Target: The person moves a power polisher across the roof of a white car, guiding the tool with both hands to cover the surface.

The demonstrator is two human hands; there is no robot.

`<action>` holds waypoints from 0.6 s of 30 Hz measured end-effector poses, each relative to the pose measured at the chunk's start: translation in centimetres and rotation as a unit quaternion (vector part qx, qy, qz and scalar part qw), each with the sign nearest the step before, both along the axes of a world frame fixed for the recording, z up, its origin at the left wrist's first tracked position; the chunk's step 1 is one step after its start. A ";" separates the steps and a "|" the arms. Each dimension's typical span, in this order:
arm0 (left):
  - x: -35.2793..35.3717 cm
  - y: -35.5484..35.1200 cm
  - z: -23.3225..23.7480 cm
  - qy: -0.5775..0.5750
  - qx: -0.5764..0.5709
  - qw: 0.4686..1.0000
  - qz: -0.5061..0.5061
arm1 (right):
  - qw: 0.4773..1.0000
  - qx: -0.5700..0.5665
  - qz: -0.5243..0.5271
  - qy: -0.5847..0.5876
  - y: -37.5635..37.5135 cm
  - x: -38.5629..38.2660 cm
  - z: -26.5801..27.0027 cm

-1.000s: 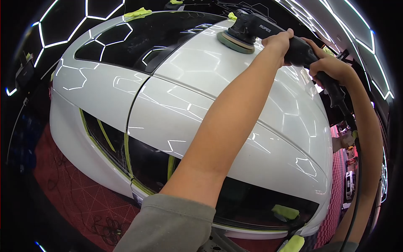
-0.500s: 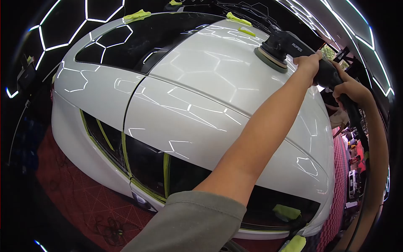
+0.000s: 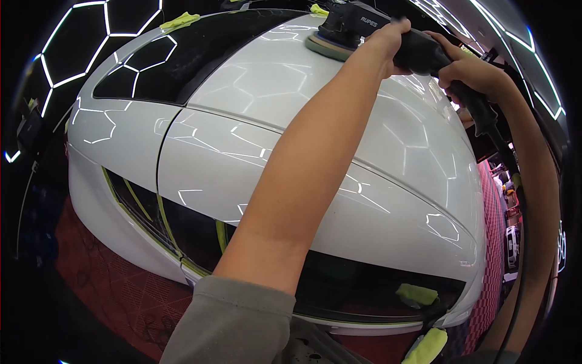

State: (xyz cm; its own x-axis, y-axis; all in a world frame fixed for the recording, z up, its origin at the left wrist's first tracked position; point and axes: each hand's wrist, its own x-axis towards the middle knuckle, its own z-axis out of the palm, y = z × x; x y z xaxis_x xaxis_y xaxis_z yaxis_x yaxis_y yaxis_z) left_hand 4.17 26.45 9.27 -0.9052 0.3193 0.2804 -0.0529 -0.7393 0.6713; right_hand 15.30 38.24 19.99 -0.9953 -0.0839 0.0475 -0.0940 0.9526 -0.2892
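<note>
A black polisher (image 3: 418, 51) marked RUPES is held in both hands above the white car roof (image 3: 267, 79). Its round pad (image 3: 330, 47) lies against the roof near the dark glass panel (image 3: 200, 54). My left hand (image 3: 390, 45) is closed around the front of the polisher's body, just behind the head. Farther back, my right hand (image 3: 470, 70) wraps round the rear handle, where a black cord hangs down. The left forearm crosses over the roof and hides part of the side windows.
Yellow-green cloths lie at the roof's far edge (image 3: 180, 21), by the side window (image 3: 418, 295) and at the lower right (image 3: 426, 347). Green tape (image 3: 163, 221) borders the side windows. Red floor tiles (image 3: 121, 273) show beside the car.
Both hands and the polisher have moved left and toward the top of the view, across the roof. The pad is now closer to the dark glass panel. The view has shifted slightly.
</note>
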 end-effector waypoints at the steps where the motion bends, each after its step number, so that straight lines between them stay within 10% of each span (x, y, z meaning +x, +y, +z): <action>1: 0.3 0.5 0.1 0.002 -0.001 1.000 -0.006 | 1.000 0.008 -0.013 0.001 -0.2 0.5 0.0; 18: 9.3 15.9 3.1 -0.074 0.004 0.995 -0.069 | 0.993 -0.010 -0.115 -0.019 14.1 8.8 2.8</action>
State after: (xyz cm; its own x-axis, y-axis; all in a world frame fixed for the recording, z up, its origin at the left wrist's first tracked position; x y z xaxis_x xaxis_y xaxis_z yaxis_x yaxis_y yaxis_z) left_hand 13.43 42.31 12.32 -0.8849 0.4411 0.1498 -0.2519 -0.7236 0.6426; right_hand 24.06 52.33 22.80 -0.9891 0.1471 0.0092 0.1372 0.9419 -0.3066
